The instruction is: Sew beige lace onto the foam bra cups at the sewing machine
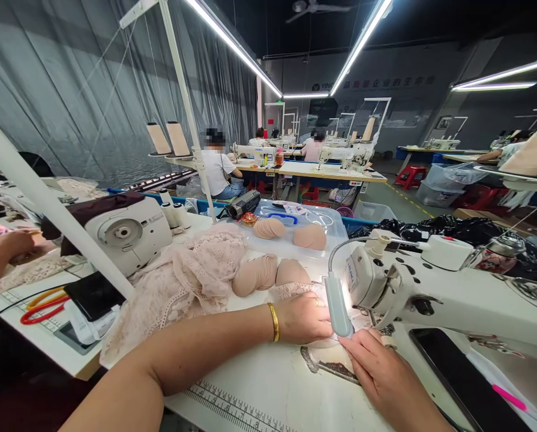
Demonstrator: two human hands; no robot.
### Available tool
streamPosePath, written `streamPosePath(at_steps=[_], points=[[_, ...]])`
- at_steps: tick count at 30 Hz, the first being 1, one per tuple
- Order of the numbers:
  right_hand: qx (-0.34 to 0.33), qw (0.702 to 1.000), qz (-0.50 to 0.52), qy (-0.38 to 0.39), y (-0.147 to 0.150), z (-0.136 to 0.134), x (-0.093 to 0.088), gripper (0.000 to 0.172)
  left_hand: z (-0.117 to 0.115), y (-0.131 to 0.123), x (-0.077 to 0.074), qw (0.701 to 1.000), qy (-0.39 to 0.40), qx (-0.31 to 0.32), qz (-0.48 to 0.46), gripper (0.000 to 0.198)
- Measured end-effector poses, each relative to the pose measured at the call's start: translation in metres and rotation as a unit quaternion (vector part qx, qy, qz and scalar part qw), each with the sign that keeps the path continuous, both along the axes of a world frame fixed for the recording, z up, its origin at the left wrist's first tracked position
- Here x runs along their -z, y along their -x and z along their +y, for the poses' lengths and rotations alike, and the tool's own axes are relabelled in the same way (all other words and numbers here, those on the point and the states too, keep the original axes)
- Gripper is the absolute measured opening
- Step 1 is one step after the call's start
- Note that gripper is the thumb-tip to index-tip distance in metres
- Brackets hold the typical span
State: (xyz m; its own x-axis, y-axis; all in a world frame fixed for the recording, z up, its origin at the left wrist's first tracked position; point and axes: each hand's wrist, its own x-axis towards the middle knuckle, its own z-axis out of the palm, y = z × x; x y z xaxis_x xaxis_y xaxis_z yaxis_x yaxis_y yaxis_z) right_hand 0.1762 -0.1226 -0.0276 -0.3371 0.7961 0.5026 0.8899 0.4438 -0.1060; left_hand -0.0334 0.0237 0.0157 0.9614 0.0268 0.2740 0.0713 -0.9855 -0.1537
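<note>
Beige-pink lace fabric lies on the machine bed, running under the sewing machine. My left hand, with a gold bracelet at the wrist, presses on this lace, its fingers bent and held together. On the near side of the needle area, my right hand has thumb and fingers closed at the fabric's edge. A small gooseneck lamp lights the spot and covers the needle and some fingertips. Behind my left hand rest stacked beige pads and a large heap of lace.
A clear plastic lid bears more beige pads. At right lies a black phone; a printed ruler edges the table. To the left, a co-worker's hand is beside another sewing machine. A thread stand pole rises between.
</note>
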Motion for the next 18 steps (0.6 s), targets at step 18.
streamPosePath(at_steps=[18], points=[[0.005, 0.99, 0.13, 0.056, 0.007, -0.006, -0.005, 0.029, -0.006, 0.007, -0.021, 0.992, 0.045, -0.117, 0.031, 0.014]])
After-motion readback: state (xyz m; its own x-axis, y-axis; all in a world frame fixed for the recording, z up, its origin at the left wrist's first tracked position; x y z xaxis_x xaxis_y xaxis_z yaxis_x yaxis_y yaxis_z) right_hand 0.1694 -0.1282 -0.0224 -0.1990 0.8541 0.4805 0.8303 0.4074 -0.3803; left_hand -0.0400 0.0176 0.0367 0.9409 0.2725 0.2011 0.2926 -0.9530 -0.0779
